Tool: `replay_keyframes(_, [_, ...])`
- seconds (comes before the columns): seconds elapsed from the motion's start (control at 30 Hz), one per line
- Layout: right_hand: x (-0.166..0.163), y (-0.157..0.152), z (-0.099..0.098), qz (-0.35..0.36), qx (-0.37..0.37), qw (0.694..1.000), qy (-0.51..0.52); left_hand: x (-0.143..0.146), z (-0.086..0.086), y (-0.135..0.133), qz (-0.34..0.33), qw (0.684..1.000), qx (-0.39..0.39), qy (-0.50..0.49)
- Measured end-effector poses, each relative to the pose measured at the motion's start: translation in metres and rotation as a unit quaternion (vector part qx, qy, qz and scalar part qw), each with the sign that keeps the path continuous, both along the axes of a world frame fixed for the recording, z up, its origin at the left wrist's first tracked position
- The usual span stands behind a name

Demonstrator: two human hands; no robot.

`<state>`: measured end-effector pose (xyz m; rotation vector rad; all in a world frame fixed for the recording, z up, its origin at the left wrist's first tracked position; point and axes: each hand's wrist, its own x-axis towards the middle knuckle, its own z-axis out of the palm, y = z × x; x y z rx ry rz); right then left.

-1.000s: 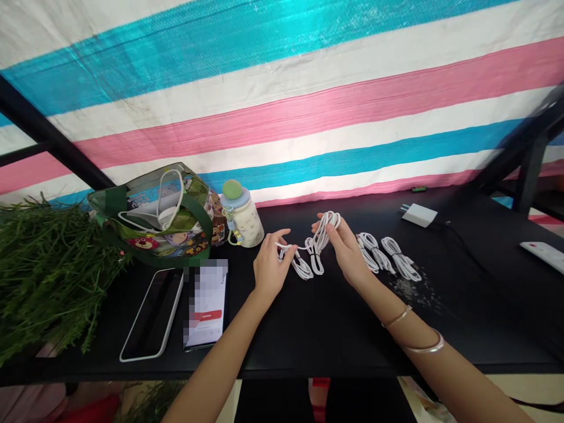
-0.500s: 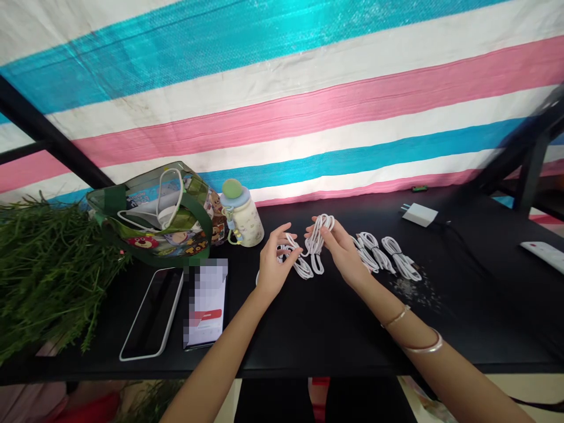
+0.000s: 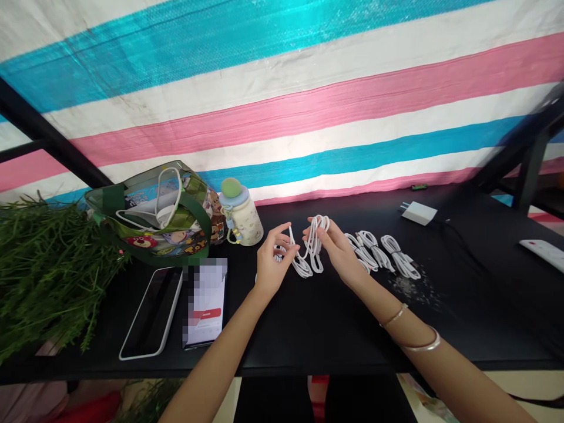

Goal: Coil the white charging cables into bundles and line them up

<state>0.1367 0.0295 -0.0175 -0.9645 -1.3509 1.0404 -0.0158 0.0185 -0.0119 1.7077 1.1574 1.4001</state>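
Our white looped charging cable [image 3: 314,249] hangs between our hands, gathered into loops. The right hand [image 3: 337,251] pinches the loops narrowly, and the left hand [image 3: 273,261] holds a looser strand. We are working the loops by hand. Just right of the right hand, bundled white cables [image 3: 399,257] lie on the black counter [image 3: 317,329], below a pink, blue and white striped tarpaulin [image 3: 282,117].
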Motion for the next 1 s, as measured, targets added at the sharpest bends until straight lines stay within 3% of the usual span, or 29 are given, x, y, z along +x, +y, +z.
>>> replay_keyframes(0.27, [0.002, 0.001, 0.003, -0.038, -0.036, 0.997, 0.051, 0.002, 0.005, -0.004, 0.012, 0.999, -0.033, -0.004])
replay_keyframes(0.53, [0.002, 0.0, 0.006, -0.04, -0.057, 0.994, 0.079, 0.003, 0.011, -0.005, -0.044, 0.992, -0.096, -0.068])
replay_keyframes(0.8, [0.004, 0.002, 0.009, -0.061, -0.101, 0.985, 0.128, 0.001, 0.014, -0.004, -0.108, 0.961, -0.183, -0.178])
replay_keyframes(1.0, [0.006, 0.005, 0.011, -0.073, -0.145, 0.972, 0.169, -0.002, 0.015, -0.004, -0.177, 0.946, -0.209, -0.174])
